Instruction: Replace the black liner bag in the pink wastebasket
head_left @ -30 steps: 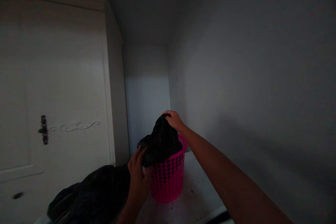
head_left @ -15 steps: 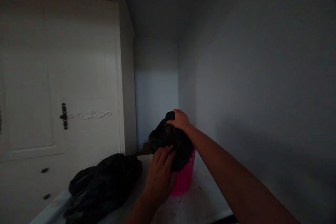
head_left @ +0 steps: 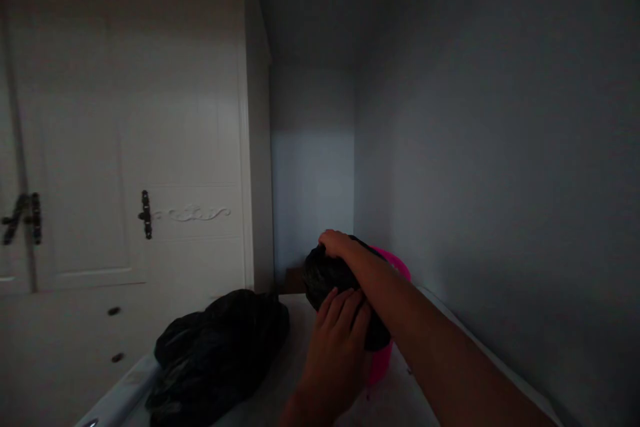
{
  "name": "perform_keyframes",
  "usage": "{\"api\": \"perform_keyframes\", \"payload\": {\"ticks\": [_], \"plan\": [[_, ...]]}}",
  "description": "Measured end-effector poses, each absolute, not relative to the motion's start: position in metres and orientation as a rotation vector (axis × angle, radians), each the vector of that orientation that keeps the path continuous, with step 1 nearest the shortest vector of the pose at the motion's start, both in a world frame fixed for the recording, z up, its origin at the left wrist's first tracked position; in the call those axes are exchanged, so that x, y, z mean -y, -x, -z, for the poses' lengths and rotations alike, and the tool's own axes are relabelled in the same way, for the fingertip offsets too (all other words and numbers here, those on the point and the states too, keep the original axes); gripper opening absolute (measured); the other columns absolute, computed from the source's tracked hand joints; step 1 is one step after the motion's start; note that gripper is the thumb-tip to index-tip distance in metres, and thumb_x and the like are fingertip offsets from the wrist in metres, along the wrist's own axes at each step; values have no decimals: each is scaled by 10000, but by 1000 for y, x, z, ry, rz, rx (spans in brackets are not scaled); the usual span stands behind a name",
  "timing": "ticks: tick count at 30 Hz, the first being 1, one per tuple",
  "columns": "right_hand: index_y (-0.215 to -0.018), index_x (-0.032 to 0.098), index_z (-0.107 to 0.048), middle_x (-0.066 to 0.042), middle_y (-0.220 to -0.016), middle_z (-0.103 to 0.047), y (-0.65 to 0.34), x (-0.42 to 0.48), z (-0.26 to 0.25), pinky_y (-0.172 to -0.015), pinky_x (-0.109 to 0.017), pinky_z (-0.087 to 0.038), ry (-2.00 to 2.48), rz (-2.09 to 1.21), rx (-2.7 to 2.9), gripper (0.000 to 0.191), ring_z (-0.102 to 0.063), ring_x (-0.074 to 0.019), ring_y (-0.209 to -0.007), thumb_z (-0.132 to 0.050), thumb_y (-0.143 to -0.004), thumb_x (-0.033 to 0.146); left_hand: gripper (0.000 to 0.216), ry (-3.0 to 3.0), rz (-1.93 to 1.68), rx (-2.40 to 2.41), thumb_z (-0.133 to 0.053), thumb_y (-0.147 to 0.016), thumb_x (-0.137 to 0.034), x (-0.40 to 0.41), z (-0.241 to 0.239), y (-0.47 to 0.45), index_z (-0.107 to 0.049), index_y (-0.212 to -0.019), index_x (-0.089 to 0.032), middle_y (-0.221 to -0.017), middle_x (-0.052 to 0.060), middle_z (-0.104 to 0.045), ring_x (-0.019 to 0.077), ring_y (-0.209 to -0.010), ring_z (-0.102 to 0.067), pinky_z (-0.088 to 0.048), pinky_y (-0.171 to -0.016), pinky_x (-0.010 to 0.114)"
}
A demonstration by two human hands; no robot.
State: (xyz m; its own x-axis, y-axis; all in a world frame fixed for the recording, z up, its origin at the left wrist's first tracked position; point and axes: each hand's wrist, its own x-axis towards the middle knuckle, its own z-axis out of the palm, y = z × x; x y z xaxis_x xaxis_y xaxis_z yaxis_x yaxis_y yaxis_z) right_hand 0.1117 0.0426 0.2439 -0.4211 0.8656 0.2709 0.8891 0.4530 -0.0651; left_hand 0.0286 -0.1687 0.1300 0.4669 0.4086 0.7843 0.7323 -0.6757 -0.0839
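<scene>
A black plastic bag (head_left: 325, 275) covers part of the mouth and near side of a pink plastic basket (head_left: 381, 363) with holes in its wall. At the far left side of the basket's top, my right hand (head_left: 336, 243) is closed on the bag. My left hand (head_left: 340, 340) curls its fingers over the bag's near side, lower down; its thumb is hidden. My right forearm crosses in front of the basket and hides much of its rim. Left of my hands lies a crumpled black bundle (head_left: 225, 350), which looks like plastic.
Bag, basket and bundle rest on a pale surface (head_left: 295, 320). A white wardrobe (head_left: 195, 147) with dark handles stands at the left. A grey-blue wall (head_left: 490, 167) runs along the right. Light is dim.
My right hand has moved lower and pulled the bag down on the left, baring the pink rim at the right. My left hand stays against the bag's near side. The view has shifted left.
</scene>
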Motion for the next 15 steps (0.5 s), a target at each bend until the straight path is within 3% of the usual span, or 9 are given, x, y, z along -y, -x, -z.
{"api": "perform_keyframes", "payload": {"ticks": [3, 8, 12, 15], "plan": [[-1020, 203, -805, -161, -1195, -778, -111, -45, -250, -916, -364, -527, 1397, 176, 2396, 230, -734, -301, -1109, -697, -865, 73, 662, 2304, 1064, 941, -567, -823, -104, 167, -129, -28, -565, -1478, -206, -1480, 79, -667, 280, -1370, -587, -376, -1276, 502], [-1124, 200, -759, -108, -1207, -758, -120, -44, -286, -986, -304, -488, 1141, 219, 2268, 274, -678, -203, -1139, -556, -981, 84, 631, 2325, 1116, 949, -583, -806, -115, 162, -134, -27, -594, -1430, -209, -1424, 82, -693, 277, -1317, -615, -393, -1256, 493], [-1030, 187, -766, -73, -1082, -783, -150, -39, -308, -963, -304, -506, 1001, 134, 2150, 218, -693, -174, -1015, -595, -948, 79, 630, 2226, 1282, 914, -546, -843, -125, 159, -133, -23, -543, -1466, -216, -1452, 108, -652, 290, -1360, -573, -355, -1255, 530], [-930, 183, -766, -46, -946, -782, -181, -33, -315, -896, -309, -546, 923, -64, 2041, 111, -698, -164, -891, -697, -874, 118, 604, 1988, 1615, 1118, -493, -890, -139, 157, -131, -19, -504, -1486, -236, -1544, 137, -547, 327, -1442, -479, -320, -1237, 615]]}}
